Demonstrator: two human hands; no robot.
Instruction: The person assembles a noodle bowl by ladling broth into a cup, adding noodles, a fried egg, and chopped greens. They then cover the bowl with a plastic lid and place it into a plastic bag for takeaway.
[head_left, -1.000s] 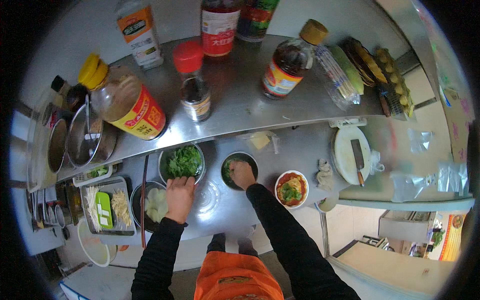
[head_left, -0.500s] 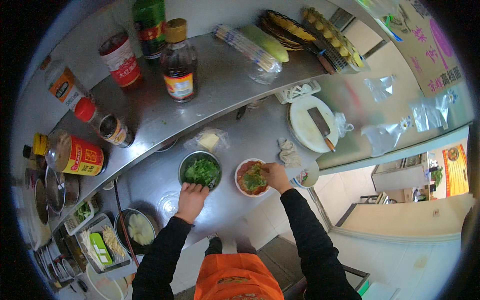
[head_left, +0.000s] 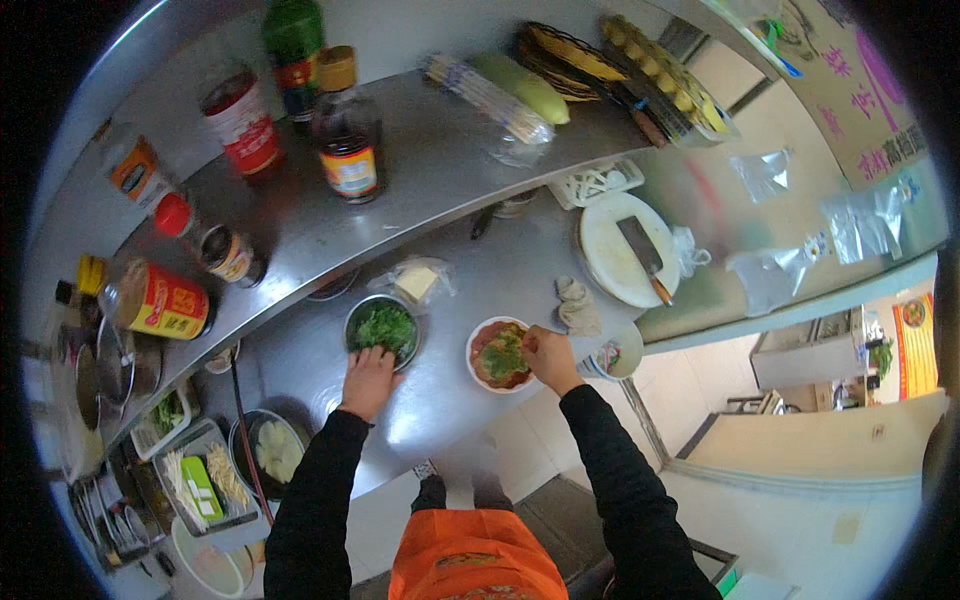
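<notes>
A metal bowl (head_left: 388, 332) of chopped green herbs stands on the steel counter. My left hand (head_left: 368, 380) grips its near rim, fingers bent over the edge and thumb outside. To the right is a white bowl (head_left: 478, 372) with reddish meat or sauce and chopped greens (head_left: 503, 358) on top. Over the right side of this bowl is my right hand (head_left: 550, 358), its fingertips pinched together. What they hold, if anything, is too small to make out.
Behind the metal bowl lies a pale block (head_left: 415, 283) in plastic wrap. A cleaver (head_left: 640, 245) rests on a round white board (head_left: 610, 265) at right, near a crumpled cloth (head_left: 577, 305). Bottles (head_left: 348, 150) line the raised shelf (head_left: 290, 240). A pot (head_left: 262, 425) with pale slices stands left.
The metal bowl has slid a little left and away from me, with my left hand moving along at its rim. My right hand has stayed pinched over the white bowl.
</notes>
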